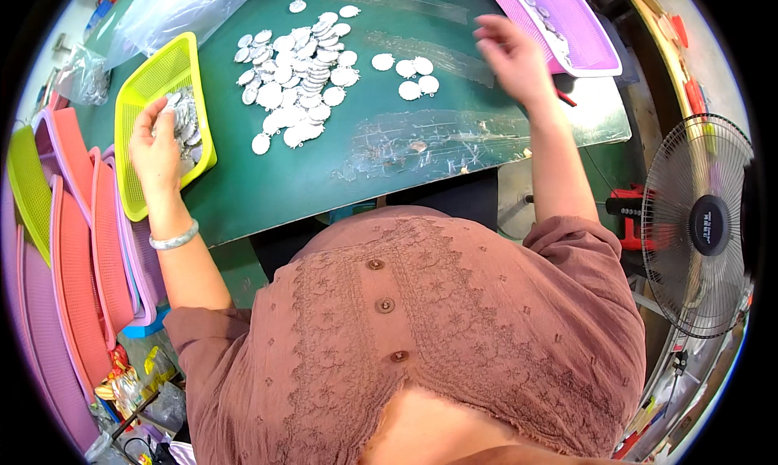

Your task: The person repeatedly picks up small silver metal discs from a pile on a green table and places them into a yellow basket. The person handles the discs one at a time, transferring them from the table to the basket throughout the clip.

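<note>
Round silvery medallions [312,74] lie in a loose heap on the green counter [243,185], with five grouped just to its right. My left hand [158,147] is over the yellow-green basket [132,181], near the grey pieces [188,118] inside; its fingers are bent, and I cannot tell whether they pinch one. My right hand [516,64] hovers beside the purple basket [582,27], fingers slightly spread.

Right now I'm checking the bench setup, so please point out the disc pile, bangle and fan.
Disc pile [312,74]: head view, middle of the heap.
Bangle [175,240]: head view, outer band.
Fan [710,225]: head view, central hub.
</note>
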### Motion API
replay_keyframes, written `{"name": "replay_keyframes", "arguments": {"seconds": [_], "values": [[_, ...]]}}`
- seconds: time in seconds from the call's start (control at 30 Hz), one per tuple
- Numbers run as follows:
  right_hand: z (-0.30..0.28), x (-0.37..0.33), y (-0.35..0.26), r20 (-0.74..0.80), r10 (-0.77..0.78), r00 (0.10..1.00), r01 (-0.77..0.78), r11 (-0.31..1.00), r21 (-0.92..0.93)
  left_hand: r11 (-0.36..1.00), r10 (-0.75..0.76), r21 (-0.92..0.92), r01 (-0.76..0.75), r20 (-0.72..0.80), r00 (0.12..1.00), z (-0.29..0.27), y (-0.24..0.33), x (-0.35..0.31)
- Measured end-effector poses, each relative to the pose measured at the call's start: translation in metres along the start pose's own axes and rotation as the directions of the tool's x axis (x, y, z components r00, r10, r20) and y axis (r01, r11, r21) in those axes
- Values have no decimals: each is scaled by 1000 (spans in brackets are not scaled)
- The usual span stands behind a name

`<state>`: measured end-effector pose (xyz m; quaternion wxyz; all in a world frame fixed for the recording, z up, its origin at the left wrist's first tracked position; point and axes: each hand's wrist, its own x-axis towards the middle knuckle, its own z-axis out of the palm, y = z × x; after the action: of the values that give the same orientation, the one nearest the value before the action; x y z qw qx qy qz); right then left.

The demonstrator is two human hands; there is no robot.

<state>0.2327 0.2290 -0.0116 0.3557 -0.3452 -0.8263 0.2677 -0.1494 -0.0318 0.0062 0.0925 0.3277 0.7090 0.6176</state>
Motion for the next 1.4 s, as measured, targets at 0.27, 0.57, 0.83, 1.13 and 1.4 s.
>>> {"name": "replay_keyframes", "arguments": {"seconds": [0.27, 0.57, 0.83, 1.13, 1.4], "values": [[56, -6, -17, 269, -147, 952, 210, 952, -224, 881, 366, 256, -397, 161, 917, 41, 21, -37], [47, -2, -35, 437, 257, 862, -470, 726, 502, 988, -27, -122, 95, 466, 884, 88, 26, -92], [64, -28, -84, 619, 117, 776, -618, 336, 711, 708, -315, -280, 649, 697, 644, 127, 55, -109], [73, -38, -99, 652, 93, 753, -649, 274, 710, 625, -351, -308, 717, 710, 611, 121, 53, -109], [76, -42, -101, 631, 95, 770, -626, 300, 720, 668, -329, -310, 677, 693, 641, 120, 49, -112]]}}
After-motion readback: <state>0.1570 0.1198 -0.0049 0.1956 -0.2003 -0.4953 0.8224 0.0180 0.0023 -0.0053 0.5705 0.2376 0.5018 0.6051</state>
